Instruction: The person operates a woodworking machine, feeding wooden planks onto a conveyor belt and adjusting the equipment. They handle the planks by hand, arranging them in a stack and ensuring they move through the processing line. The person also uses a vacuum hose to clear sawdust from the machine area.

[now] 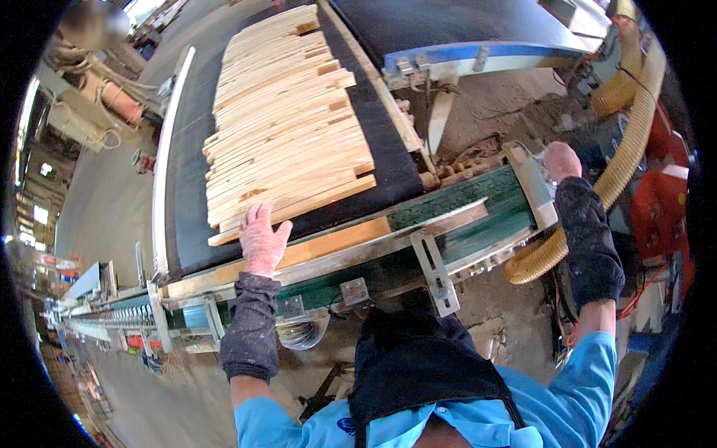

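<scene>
The left pink-gloved hand (263, 243), grip spread, reaches the pale, narrow wooden strips (287, 142); uneven pushing could skew them. The right pink-gloved hand's (562, 161) grip is unclear.

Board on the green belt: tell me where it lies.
In the head view, the board lies mostly left of centre on the green belt, between the black belt and the metal rail, near the left hand.

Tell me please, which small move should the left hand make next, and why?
Perhaps the left hand should draw the nearest wooden strip toward the green belt. The hand is open right at that strip, though contact is unclear, and the belt alongside carries a wooden board.
</scene>
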A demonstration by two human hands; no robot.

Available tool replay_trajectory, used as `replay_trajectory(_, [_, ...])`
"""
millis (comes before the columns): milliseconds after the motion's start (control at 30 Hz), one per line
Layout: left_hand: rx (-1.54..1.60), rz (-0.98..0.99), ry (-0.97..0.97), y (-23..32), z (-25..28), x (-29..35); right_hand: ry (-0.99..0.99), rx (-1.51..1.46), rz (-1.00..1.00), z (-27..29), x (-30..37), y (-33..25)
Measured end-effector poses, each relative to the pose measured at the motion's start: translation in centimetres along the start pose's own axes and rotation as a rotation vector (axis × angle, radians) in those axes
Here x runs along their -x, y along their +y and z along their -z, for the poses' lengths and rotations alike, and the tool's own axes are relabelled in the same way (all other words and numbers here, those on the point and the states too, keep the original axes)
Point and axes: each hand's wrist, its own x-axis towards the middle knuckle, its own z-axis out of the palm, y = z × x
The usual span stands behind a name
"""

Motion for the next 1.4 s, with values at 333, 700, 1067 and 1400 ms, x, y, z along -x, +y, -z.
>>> replay_trajectory(333, [0.062,0.034,0.011,-4.3,2.0,2.1,0.045,-0.229,-0.153,3.9,-0.4,-4.2])
replay_trajectory(700, [0.303,-0.197,-0.060,-4.6,5.6,6.9,0.212,-0.723,-0.269,10.7,8.1,-13.3])
replay_trajectory(1067, [-0.114,-0.300,-0.053,-11.3,0.7,0.2,0.082,-0.551,0.358,21.7,5.0,-45.2])
replay_trajectory(1400, [-0.087,-0.265,-0.087,-10.9,0.4,-2.4,0.009,-0.501,0.364,19.6,-0.4,-47.6])
